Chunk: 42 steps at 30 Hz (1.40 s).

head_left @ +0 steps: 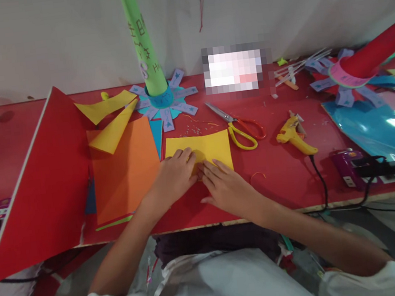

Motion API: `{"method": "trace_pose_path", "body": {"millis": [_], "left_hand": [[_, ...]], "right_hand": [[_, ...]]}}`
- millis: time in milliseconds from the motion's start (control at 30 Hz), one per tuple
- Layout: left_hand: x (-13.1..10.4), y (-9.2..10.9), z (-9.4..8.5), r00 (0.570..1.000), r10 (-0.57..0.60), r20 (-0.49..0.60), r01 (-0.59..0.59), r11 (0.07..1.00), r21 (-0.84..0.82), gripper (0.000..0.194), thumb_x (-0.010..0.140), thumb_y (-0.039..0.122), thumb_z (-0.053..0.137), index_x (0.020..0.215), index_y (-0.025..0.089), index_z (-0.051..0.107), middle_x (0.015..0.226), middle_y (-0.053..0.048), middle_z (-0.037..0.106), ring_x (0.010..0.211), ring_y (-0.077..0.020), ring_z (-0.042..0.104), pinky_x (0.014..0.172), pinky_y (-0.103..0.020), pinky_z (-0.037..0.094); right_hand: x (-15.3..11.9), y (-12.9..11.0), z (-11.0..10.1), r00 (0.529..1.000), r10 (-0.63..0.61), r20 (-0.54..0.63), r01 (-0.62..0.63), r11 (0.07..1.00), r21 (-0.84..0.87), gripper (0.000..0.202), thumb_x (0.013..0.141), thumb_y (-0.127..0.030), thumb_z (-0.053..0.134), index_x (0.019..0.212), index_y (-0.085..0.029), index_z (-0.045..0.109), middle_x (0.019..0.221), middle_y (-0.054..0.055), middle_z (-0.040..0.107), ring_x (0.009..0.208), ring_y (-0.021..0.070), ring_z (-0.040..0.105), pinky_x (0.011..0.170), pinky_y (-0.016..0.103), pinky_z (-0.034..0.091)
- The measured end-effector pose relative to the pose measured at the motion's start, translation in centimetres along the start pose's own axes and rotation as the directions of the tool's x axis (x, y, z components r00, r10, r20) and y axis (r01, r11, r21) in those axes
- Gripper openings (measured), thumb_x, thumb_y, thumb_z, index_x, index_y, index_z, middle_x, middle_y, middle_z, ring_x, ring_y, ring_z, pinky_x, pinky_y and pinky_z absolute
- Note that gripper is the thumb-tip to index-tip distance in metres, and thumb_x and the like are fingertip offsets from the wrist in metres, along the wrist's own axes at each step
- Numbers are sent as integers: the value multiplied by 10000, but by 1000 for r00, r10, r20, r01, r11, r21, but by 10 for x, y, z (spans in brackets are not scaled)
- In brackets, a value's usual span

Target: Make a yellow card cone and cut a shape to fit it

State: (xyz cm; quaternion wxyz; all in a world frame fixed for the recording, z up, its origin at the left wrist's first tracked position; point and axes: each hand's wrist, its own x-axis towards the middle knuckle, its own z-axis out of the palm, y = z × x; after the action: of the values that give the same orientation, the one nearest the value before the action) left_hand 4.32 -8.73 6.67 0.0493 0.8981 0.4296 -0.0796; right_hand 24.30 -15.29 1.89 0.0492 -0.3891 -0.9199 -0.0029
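A sheet of yellow paper lies on the red table in front of me. My left hand is on its near left part, with bent fingers and the thumb closed on the near edge. My right hand rests on the near right part. Its fingers are stretched out over the paper and its thumb is held apart. The fingertips of both hands meet near the middle of the near edge, and they hide that part of the sheet. Beyond the paper's right corner lie scissors with one yellow and one red handle.
Orange sheets and yellow strips lie left, beside a standing red board. A green paper tube stands behind. Right are a yellow glue gun, a purple power strip with cables, and a red paper tube.
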Motion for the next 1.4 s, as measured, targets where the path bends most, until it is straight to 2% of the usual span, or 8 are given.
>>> {"method": "trace_pose_path", "body": {"millis": [233, 467, 667, 833, 933, 1033, 1200, 1400], "left_hand": [[-1, 2, 0, 1000, -7, -17, 7, 1000, 6, 413, 1051, 330, 708, 1409, 165, 584, 1470, -172, 658, 1308, -328, 665, 914, -405, 611], [-2, 2, 8, 999, -15, -37, 16, 1000, 15, 496, 1050, 357, 712, 1478, 153, 568, 1541, -178, 633, 1363, -344, 644, 928, -429, 621], [-1, 5, 4, 1000, -23, -9, 23, 999, 30, 493, 1060, 346, 693, 1481, 121, 572, 1552, -193, 623, 1363, -349, 640, 933, -458, 632], [-6, 47, 12, 999, -50, -9, 51, 991, 123, 468, 1067, 84, 499, 1499, 183, 648, 1552, -171, 676, 1356, -338, 687, 1038, -515, 635], [-18, 78, 31, 994, 73, -77, -64, 992, 107, 512, 1128, 163, 399, 1589, 182, 623, 1703, -134, 575, 1530, -337, 597, 1286, -634, 506], [-35, 90, 52, 984, 100, -149, -100, 995, 9, 554, 1178, 344, 365, 1660, 129, 532, 1771, -117, 469, 1635, -305, 496, 1353, -678, 423], [-63, 79, 69, 961, -31, -274, 9, 997, -79, 673, 1175, 539, 371, 1669, 101, 501, 1767, -92, 450, 1630, -277, 509, 1456, -648, 182], [-93, 53, 61, 951, -132, -280, 118, 991, -67, 553, 1186, 401, 404, 1634, 118, 564, 1716, -125, 515, 1562, -278, 593, 1464, -627, 5]], "right_hand": [[-25, 2, 19, 998, 65, -22, -62, 989, 134, 814, 1105, -556, 571, 1687, 3, 466, 1726, 269, 503, 1649, 400, 462, 1360, 651, 373], [-65, 4, 15, 993, 116, 8, -116, 982, 146, 870, 1139, -493, 509, 1811, -87, 135, 1803, 214, 393, 1669, 371, 438, 1350, 661, 370], [-92, 10, 8, 990, 141, 2, -140, 982, 124, 815, 1159, -445, 460, 1821, -139, 97, 1775, 198, 454, 1615, 356, 521, 1331, 684, 378], [-91, 11, 1, 991, 132, -5, -131, 988, 85, 708, 1156, -438, 471, 1753, -74, 360, 1734, 209, 513, 1579, 368, 562, 1320, 678, 392], [-87, 11, -3, 992, 125, 10, -126, 991, 54, 635, 1150, -427, 488, 1651, -39, 528, 1690, 230, 566, 1552, 380, 587, 1321, 669, 387], [-85, 11, -4, 993, 121, 14, -121, 992, 41, 639, 1153, -444, 483, 1636, -31, 543, 1686, 230, 572, 1546, 371, 592, 1310, 639, 406], [-87, 9, -3, 992, 123, -20, -122, 992, 38, 668, 1163, -442, 459, 1673, -12, 475, 1688, 235, 571, 1552, 372, 582, 1306, 635, 402], [-89, 10, -2, 994, 104, -33, -102, 994, 45, 708, 1173, -425, 438, 1757, -44, 316, 1700, 224, 561, 1559, 361, 580, 1321, 644, 380]]}}
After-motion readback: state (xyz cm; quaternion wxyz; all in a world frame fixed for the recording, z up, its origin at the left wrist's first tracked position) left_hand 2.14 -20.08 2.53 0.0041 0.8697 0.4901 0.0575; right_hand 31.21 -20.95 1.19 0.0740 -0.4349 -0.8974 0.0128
